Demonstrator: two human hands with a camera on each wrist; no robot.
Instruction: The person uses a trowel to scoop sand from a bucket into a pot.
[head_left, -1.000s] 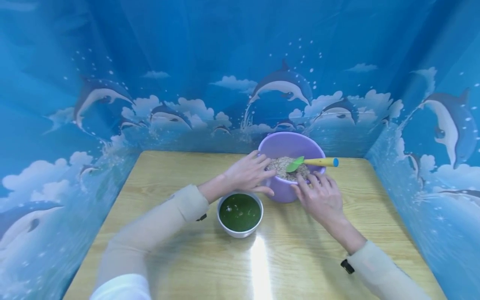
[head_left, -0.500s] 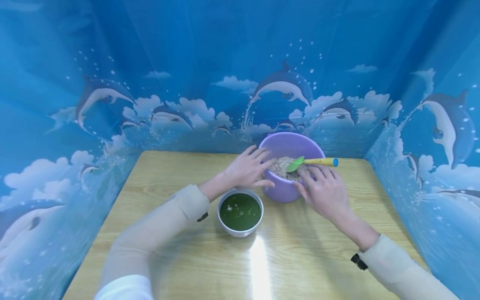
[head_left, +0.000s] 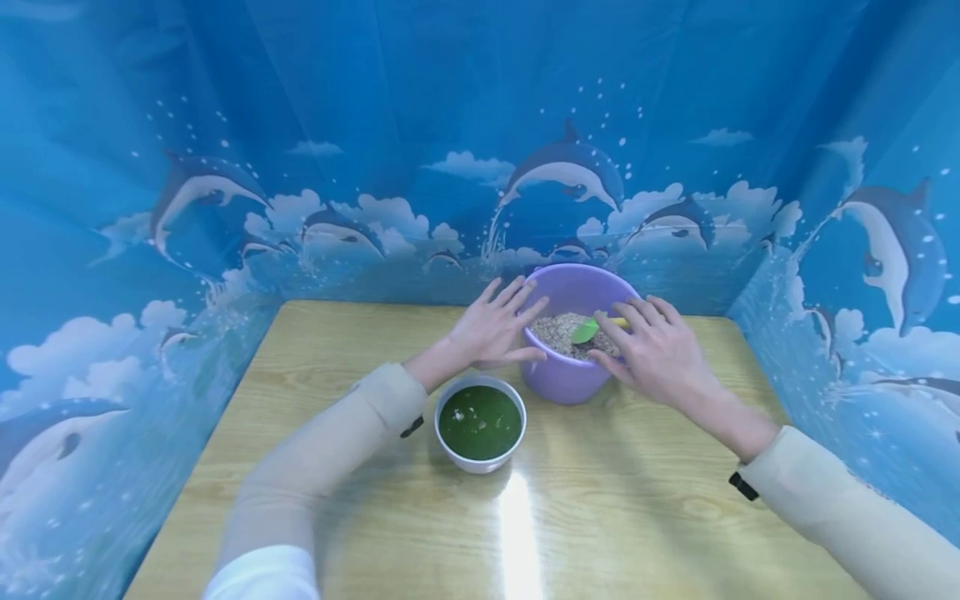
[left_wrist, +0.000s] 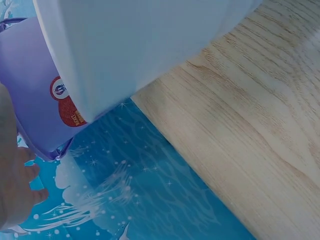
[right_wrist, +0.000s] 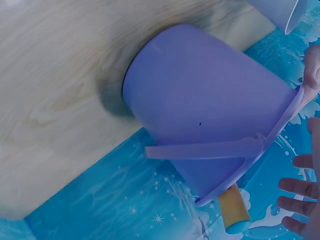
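A purple bucket (head_left: pixel 562 385) stands at the back of the table, holding pale grainy material (head_left: pixel 557 335) and a toy shovel (head_left: pixel 585 332) with a green blade. My left hand (head_left: pixel 497 327) is at the bucket's left rim, fingers spread and straight. Over the right rim is my right hand (head_left: pixel 663 350), its fingers parted and covering much of the shovel's handle in the head view. The yellow handle (right_wrist: pixel 233 207) with its blue end sticks out past the rim in the right wrist view, apart from the right fingers (right_wrist: pixel 297 204). Neither hand grips anything.
In front of the bucket, below the left wrist, a white tub (head_left: pixel 480 467) holds dark green liquid (head_left: pixel 480 425) with small pale bits. The bucket's handle (right_wrist: pixel 210 149) hangs along its side. A blue dolphin-print curtain (head_left: pixel 420 125) surrounds the wooden table (head_left: pixel 360 517).
My right hand has lifted off the bucket's near rim and shifted right and back, over the shovel's handle. My left hand has moved slightly back, its fingers spreading. Bucket and tub have stayed put.
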